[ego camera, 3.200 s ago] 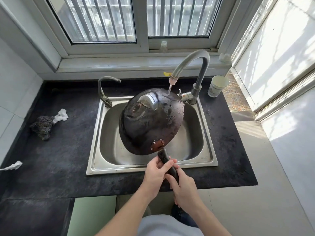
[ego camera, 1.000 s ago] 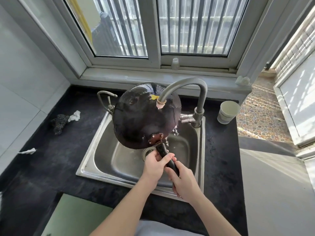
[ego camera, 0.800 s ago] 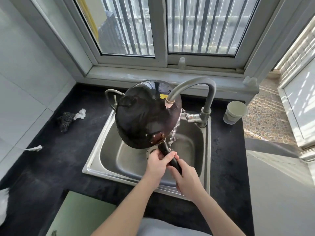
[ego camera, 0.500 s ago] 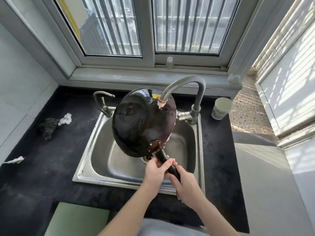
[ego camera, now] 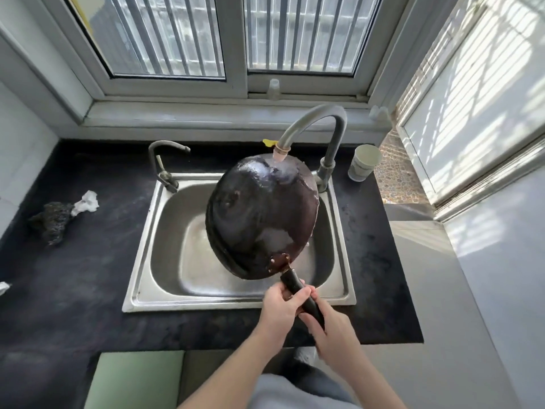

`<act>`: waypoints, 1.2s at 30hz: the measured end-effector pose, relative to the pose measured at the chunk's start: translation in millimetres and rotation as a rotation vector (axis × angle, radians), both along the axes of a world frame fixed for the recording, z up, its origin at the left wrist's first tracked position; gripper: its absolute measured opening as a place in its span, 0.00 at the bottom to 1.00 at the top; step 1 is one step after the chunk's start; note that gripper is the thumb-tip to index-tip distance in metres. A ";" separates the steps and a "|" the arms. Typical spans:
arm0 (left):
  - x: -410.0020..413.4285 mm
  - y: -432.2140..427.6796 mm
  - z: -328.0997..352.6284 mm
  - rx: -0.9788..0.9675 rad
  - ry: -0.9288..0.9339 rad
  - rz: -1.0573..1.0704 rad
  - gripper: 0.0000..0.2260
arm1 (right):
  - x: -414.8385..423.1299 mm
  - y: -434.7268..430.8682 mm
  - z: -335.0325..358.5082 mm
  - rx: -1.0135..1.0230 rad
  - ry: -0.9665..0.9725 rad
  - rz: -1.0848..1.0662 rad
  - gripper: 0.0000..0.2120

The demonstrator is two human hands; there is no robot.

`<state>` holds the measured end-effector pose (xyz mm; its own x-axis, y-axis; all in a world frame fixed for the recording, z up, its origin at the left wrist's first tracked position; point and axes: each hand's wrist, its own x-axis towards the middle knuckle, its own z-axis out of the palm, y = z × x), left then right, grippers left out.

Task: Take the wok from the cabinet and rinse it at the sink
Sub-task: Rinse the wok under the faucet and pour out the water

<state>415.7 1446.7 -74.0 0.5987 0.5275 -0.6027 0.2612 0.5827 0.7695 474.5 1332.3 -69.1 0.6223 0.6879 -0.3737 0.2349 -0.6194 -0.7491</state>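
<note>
The dark wok (ego camera: 259, 219) hangs upside down over the steel sink (ego camera: 165, 278), its wet rounded underside facing me. Water from the tall grey faucet (ego camera: 321, 128) spreads over the wok's far edge. My left hand (ego camera: 280, 308) grips the black handle (ego camera: 298, 290) near the wok. Just behind it on the same handle, my right hand (ego camera: 330, 329) holds the handle's end. The inside of the wok is hidden.
A small second tap (ego camera: 162, 160) stands at the sink's back left. A paper cup (ego camera: 362, 166) sits on the black counter (ego camera: 73, 284) at the right. A dark scrubber (ego camera: 53, 219) and a crumpled white tissue (ego camera: 87, 200) lie on the left.
The wok has dropped lower and tilted flatter over the basin, so the water now lands on its far underside. Both hands keep the same hold on the handle.
</note>
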 end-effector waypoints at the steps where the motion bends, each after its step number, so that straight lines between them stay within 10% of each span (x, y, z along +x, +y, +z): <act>1: -4.1 -1.6 0.8 0.004 0.004 -0.022 0.04 | -5.4 -2.5 0.3 -0.003 0.001 -0.013 0.22; 8: -22.0 -9.8 6.0 0.001 -0.048 -0.159 0.04 | -31.7 -21.1 -3.3 -0.039 0.003 -0.137 0.04; 36: -28.5 -9.3 6.9 0.129 -0.049 -0.270 0.09 | -61.8 -7.2 4.3 -0.030 -0.090 -0.355 0.09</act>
<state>387.3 1437.4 -67.0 0.7542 0.4162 -0.5079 0.3541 0.3937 0.8483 412.7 1325.1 -64.8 0.8515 0.4127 -0.3235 0.0655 -0.6959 -0.7151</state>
